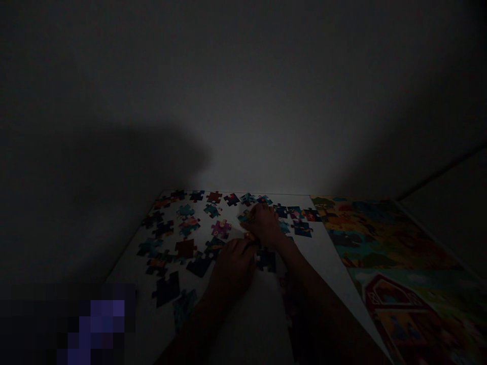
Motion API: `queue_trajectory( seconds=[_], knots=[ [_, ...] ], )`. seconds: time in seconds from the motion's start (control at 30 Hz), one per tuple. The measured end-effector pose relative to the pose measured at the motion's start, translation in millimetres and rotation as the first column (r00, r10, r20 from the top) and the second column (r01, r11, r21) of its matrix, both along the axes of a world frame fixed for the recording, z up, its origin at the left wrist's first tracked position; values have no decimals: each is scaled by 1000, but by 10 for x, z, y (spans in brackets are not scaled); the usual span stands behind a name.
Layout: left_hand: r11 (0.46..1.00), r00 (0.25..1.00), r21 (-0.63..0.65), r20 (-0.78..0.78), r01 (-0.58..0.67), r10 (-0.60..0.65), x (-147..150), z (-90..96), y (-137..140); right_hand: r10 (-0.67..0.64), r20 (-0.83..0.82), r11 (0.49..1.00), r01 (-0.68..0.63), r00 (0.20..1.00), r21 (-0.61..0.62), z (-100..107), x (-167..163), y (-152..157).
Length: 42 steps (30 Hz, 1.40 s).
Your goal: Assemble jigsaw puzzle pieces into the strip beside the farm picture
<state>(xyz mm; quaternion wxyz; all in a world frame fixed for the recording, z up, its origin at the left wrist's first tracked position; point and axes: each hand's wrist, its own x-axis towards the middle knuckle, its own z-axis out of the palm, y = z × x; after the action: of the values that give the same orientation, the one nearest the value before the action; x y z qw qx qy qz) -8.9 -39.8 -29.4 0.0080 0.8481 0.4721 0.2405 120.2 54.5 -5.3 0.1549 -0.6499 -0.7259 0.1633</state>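
The scene is very dim. On a white surface (pixel 243 296), my right hand (pixel 265 224) is closed with its fingertips at a greenish puzzle piece (pixel 245 217). My left hand (pixel 235 257) sits just below and to the left, its fingers curled in close to the right hand. Whatever lies under the left fingers is too dark to make out. Near the hands are a pink-purple puzzle piece (pixel 220 229), a dark piece (pixel 266 260) and a dark blue piece (pixel 199 265). A joined strip of dark pieces (pixel 288 304) runs partly behind my right forearm.
Several loose pieces, among them a red piece (pixel 185 248) and a teal piece (pixel 185 210), spread over the left and far side. At right lies a picture sheet with a red barn (pixel 395 299) and animals. A pale wall (pixel 243 126) rises behind the far edge.
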Motion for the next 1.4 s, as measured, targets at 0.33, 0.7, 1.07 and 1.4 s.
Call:
queue_trajectory(
  seconds=[0.33,0.7,1.07,1.4],
  knots=[
    [1000,999,-20,-45,-13,12,5,58,-3,31,-586,995,29,809,92,511,423,-386],
    [791,804,-145,72,594,-591,470,147,-543,-541,-649,770,625,534,-127,-1,841,-3023],
    [819,830,-163,2,550,-557,609,59,-652,-529,-151,838,542,835,61,-129,671,-3128],
    [815,825,-151,1,559,-565,612,38,-620,-511,54,854,499,858,144,-111,652,-3119]
  ],
)
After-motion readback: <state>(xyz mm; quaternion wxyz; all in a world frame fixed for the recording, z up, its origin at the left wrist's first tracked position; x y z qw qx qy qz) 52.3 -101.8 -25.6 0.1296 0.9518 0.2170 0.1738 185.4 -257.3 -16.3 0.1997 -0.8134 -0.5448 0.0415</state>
